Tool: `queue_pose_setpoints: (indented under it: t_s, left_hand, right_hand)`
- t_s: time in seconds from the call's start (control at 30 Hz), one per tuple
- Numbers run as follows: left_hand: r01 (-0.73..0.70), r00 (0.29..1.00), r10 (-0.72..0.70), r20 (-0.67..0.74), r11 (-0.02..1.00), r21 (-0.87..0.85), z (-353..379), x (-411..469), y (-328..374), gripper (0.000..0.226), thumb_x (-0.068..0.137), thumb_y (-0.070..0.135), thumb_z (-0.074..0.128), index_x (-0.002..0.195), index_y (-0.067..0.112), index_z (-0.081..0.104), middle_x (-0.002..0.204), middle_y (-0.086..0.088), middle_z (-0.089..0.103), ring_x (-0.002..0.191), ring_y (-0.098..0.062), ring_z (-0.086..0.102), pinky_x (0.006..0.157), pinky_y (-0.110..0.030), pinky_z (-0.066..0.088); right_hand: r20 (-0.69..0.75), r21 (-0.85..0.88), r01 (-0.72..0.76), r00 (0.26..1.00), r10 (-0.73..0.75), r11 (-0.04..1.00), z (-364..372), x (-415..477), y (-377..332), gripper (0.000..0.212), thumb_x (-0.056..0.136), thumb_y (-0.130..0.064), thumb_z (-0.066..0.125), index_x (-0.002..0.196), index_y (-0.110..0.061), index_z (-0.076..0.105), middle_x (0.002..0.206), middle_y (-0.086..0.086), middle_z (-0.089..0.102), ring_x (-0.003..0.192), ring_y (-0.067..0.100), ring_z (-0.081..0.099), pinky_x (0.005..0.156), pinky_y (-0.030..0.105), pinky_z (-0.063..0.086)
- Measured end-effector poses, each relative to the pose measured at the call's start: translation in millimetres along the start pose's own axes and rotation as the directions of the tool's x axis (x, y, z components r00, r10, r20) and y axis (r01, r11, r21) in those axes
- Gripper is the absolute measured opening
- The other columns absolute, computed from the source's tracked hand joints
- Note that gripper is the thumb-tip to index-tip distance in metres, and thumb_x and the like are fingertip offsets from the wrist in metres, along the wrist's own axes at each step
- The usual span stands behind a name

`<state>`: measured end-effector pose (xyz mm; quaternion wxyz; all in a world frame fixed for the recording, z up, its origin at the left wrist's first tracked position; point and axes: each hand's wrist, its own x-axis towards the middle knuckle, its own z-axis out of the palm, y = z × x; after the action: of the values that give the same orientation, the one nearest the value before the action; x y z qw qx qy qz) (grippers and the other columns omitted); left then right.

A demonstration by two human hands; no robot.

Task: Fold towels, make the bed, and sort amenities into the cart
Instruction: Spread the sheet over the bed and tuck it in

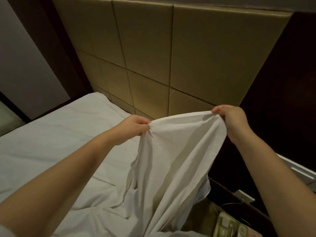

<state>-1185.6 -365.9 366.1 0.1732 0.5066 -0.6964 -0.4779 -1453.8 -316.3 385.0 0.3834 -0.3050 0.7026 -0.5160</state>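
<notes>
Left forearm (51,194), sheet (171,159) pinched between left hand (135,128), right hand (230,118)

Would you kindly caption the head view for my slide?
Left hand and right hand grip a white sheet above the bed.

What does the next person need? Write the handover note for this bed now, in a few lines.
Left grip pinches the hemmed edge of the loose white bed cloth; right grip pinches the same edge, held up before the tan padded headboard.
Its lower part lies crumpled on the white-covered mattress.
Done: mattress covered.
Left: probably lay this cloth out; the task's other parts cannot be judged from this view.
</notes>
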Motion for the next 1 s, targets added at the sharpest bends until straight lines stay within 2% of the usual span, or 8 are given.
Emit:
queue_pose_setpoints:
  t_s: [0.1, 0.23, 0.4, 0.47, 0.57, 0.8, 0.93, 1.0]
  left_hand:
    - [-0.052, 0.995, 0.052, 0.084, 0.999, -0.008, 14, 4, 1, 0.033, 0.089, -0.001, 0.047, 0.082, 0.019, 0.073, 0.086, 0.003, 0.069, 0.084, -0.012, 0.061, 0.082, -0.029, 0.05]
    - [-0.078, 0.988, 0.075, 0.132, 0.997, 0.017, 31, 7, 4, 0.035, 0.091, 0.0, 0.049, 0.079, 0.025, 0.069, 0.078, 0.013, 0.065, 0.08, -0.003, 0.058, 0.077, -0.019, 0.044]
    - [-0.157, 0.984, 0.144, 0.105, 0.979, 0.129, 45, 10, 0, 0.019, 0.09, -0.001, 0.047, 0.09, -0.002, 0.066, 0.093, -0.025, 0.061, 0.08, -0.022, 0.05, 0.073, -0.034, 0.038]
    - [-0.204, 0.977, 0.188, 0.102, 0.961, 0.186, 51, 10, 0, 0.018, 0.091, -0.001, 0.047, 0.093, -0.007, 0.064, 0.095, -0.026, 0.061, 0.084, -0.031, 0.053, 0.074, -0.038, 0.04]
    - [-0.295, 0.953, 0.268, 0.139, 0.927, 0.233, 62, 8, 6, 0.019, 0.092, -0.001, 0.048, 0.094, -0.001, 0.067, 0.09, -0.01, 0.061, 0.087, -0.021, 0.053, 0.078, -0.028, 0.041]
    - [-0.262, 0.959, 0.283, 0.005, 0.882, 0.392, 53, 14, 1, 0.025, 0.093, -0.001, 0.048, 0.107, 0.005, 0.068, 0.105, -0.004, 0.064, 0.103, -0.02, 0.055, 0.083, -0.018, 0.035]
    - [-0.361, 0.932, 0.315, 0.182, 0.745, 0.56, 74, 16, 11, 0.026, 0.094, 0.003, 0.043, 0.107, 0.005, 0.066, 0.106, -0.006, 0.063, 0.1, -0.021, 0.055, 0.087, -0.028, 0.041]
    - [-0.387, 0.922, 0.311, 0.232, 0.705, 0.594, 90, 21, 19, 0.019, 0.088, 0.0, 0.046, 0.089, 0.001, 0.065, 0.09, -0.006, 0.059, 0.082, -0.018, 0.051, 0.073, -0.025, 0.04]
  right_hand:
    - [-0.063, -0.234, 0.145, 0.984, -0.164, 0.961, 12, -5, 1, 0.027, 0.082, -0.006, 0.048, 0.061, -0.018, 0.061, 0.079, 0.001, 0.058, 0.081, 0.02, 0.052, 0.071, 0.031, 0.041]
    - [0.235, -0.45, 0.469, 0.883, -0.406, 0.76, 37, -30, 8, 0.026, 0.079, -0.014, 0.042, 0.057, -0.02, 0.055, 0.071, 0.003, 0.057, 0.068, 0.013, 0.048, 0.064, 0.029, 0.039]
    - [0.461, -0.541, 0.561, 0.821, -0.338, 0.626, 44, -41, 18, 0.018, 0.084, -0.016, 0.053, 0.076, -0.03, 0.06, 0.083, -0.009, 0.056, 0.074, 0.008, 0.049, 0.062, 0.025, 0.04]
    - [0.532, -0.542, 0.59, 0.792, -0.299, 0.598, 38, -43, 23, 0.006, 0.085, -0.033, 0.059, 0.088, -0.032, 0.064, 0.087, -0.013, 0.057, 0.079, 0.006, 0.052, 0.064, 0.025, 0.042]
    - [0.605, -0.574, 0.631, 0.756, -0.249, 0.522, 30, -45, 28, 0.025, 0.081, -0.051, 0.065, 0.099, -0.034, 0.065, 0.093, -0.016, 0.059, 0.087, 0.004, 0.055, 0.075, 0.026, 0.048]
    - [0.184, -0.508, 0.405, 0.913, -0.364, 0.76, -51, -19, 35, 0.007, 0.082, -0.029, 0.07, 0.082, -0.026, 0.064, 0.082, -0.014, 0.06, 0.081, 0.007, 0.056, 0.068, 0.021, 0.043]
    - [0.098, -0.523, 0.346, 0.932, -0.349, 0.779, -91, -20, 53, 0.007, 0.084, -0.028, 0.067, 0.082, -0.023, 0.062, 0.082, -0.01, 0.059, 0.078, 0.007, 0.054, 0.066, 0.025, 0.043]
    - [0.062, -0.515, 0.34, 0.93, -0.362, 0.787, -106, -23, 58, 0.006, 0.086, -0.028, 0.066, 0.084, -0.024, 0.062, 0.082, -0.01, 0.058, 0.079, 0.007, 0.053, 0.066, 0.026, 0.043]
